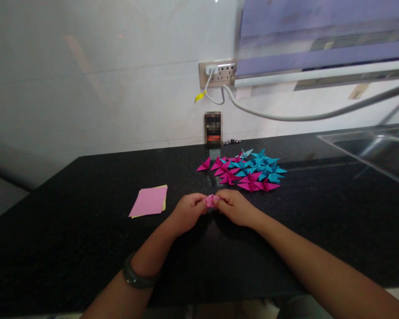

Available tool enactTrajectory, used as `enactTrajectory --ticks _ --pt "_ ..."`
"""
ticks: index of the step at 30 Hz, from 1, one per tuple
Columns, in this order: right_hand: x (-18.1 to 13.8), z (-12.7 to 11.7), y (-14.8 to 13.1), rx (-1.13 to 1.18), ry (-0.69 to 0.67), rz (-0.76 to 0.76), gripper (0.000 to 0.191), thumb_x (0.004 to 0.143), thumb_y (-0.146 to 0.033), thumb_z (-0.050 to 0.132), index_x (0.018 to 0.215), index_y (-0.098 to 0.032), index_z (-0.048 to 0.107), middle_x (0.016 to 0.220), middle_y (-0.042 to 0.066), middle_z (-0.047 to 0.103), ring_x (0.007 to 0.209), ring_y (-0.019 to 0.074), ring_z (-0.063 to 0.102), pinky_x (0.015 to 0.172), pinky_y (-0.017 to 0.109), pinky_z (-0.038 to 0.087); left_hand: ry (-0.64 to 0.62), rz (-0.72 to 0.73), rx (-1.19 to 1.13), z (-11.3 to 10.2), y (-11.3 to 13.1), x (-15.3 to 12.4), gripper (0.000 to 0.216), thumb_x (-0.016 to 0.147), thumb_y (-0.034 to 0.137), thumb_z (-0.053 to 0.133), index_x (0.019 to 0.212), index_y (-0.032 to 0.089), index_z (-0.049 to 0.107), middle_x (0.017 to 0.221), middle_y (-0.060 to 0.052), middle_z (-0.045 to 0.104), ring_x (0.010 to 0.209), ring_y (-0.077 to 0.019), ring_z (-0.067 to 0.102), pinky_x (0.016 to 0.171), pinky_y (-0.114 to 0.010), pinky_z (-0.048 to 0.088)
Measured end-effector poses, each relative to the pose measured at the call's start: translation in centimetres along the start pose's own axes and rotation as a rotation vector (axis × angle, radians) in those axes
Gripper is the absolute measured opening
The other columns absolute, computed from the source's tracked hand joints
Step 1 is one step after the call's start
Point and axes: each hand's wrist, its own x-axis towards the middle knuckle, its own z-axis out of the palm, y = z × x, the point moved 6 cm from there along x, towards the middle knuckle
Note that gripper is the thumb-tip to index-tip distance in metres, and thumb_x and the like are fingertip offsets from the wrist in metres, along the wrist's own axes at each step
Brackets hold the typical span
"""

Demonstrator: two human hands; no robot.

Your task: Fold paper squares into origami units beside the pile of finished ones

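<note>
A small piece of folded pink paper (211, 201) is pinched between my two hands, a little above the dark countertop. My left hand (190, 212) closes thumb and fingers on its left end; a dark bangle sits on that wrist. On the right end, my right hand (236, 207) grips with thumb and forefinger. My fingers hide part of the paper, and its exact folded shape is too small to tell. Just beyond the hands lies a cluster of folded paper cranes, magenta ones (230, 177) at the front and left, blue ones (260, 165) at the back and right.
A stack of square pink and yellow paper (149, 200) lies left on the black countertop (86, 248). A phone-like dark object (213, 129) leans on the wall near a beaded strap. Above it is a power socket (217, 73) with cables. A metal sink (379, 153) is at right.
</note>
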Motion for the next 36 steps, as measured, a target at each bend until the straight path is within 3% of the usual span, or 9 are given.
enactTrajectory --ticks 5,13,17,22,29,36 --pt "-0.1 0.1 1.5 0.168 -0.015 0.128 0.022 0.081 -0.025 0.040 0.063 -0.015 0.050 0.059 -0.001 0.050 0.053 0.0086 0.047 0.049 0.019 0.036 -0.052 -0.068 -0.209 0.2 -0.2 0.0 0.022 0.071 0.029 0.056 0.079 0.011 0.064 0.071 -0.004 0.063 0.063 -0.0121 0.055 0.062 -0.025 0.043" --pt "0.1 0.8 1.9 0.484 -0.059 0.263 0.016 0.074 -0.022 0.040 0.063 -0.015 0.049 0.057 -0.002 0.052 0.046 0.0074 0.048 0.046 0.019 0.040 -0.025 -0.003 -0.139 0.1 0.4 -0.1 0.019 0.074 0.028 0.052 0.068 0.011 0.058 0.057 0.001 0.052 0.052 -0.0088 0.047 0.052 -0.022 0.038" --pt "0.0 0.3 1.5 0.302 -0.058 0.202 0.020 0.077 -0.023 0.039 0.061 -0.015 0.048 0.054 -0.002 0.049 0.047 0.0078 0.046 0.045 0.019 0.035 -0.018 0.031 -0.022 0.1 0.9 -0.2 0.020 0.076 0.029 0.050 0.067 0.012 0.057 0.056 0.002 0.051 0.054 -0.0090 0.046 0.054 -0.021 0.037" --pt "-0.1 -0.7 -0.2 -0.086 0.023 -0.070 0.022 0.075 -0.017 0.043 0.054 -0.015 0.043 0.053 -0.004 0.039 0.050 0.0068 0.036 0.048 0.020 0.024 -0.043 0.059 0.036 0.6 1.1 -0.4 0.021 0.073 0.028 0.053 0.082 0.012 0.063 0.076 -0.004 0.063 0.068 -0.0134 0.055 0.062 -0.023 0.040" --pt "-0.1 -1.0 -0.8 -0.154 0.025 -0.141 0.020 0.074 -0.013 0.043 0.054 -0.016 0.040 0.054 -0.004 0.037 0.050 0.0068 0.035 0.050 0.020 0.023 -0.052 0.056 0.051 0.7 1.1 -0.5 0.028 0.074 0.031 0.052 0.091 0.012 0.063 0.080 -0.005 0.065 0.070 -0.0154 0.056 0.061 -0.024 0.041" --pt "-0.1 -1.1 -0.6 -0.154 0.024 -0.131 0.020 0.074 -0.013 0.043 0.055 -0.015 0.042 0.054 -0.004 0.039 0.050 0.0066 0.036 0.050 0.020 0.024 -0.052 0.102 0.137 0.2 1.7 -0.5 0.028 0.079 0.030 0.045 0.067 0.013 0.064 0.062 0.000 0.060 0.061 -0.0124 0.052 0.058 -0.022 0.037"
